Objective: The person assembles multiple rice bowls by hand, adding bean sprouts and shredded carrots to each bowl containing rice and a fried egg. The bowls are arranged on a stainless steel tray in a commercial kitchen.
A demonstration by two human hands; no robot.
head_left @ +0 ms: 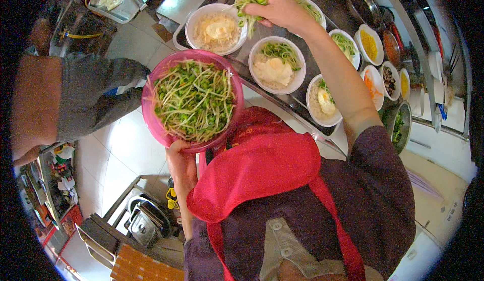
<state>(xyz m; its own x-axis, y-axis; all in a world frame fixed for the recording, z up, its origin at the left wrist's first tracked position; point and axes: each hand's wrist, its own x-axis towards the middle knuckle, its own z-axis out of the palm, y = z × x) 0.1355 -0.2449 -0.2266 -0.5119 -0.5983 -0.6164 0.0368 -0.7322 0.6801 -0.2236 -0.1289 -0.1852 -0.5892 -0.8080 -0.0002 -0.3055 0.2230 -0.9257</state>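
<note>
A red cloth apron over a dark purple shirt fills the lower frame, closest to the lens. At far left, another person's grey sleeve reaches in. Next comes the round pink plastic bowl of green and pale sprouts, held up off the table from below by the left hand, its fingers clasped on the bowl's underside. Further right, the right hand pinches a bunch of sprouts above the steel table, where white round bowls of rice topped with fried egg stand in a row. Small white dishes of toppings lie at far right.
</note>
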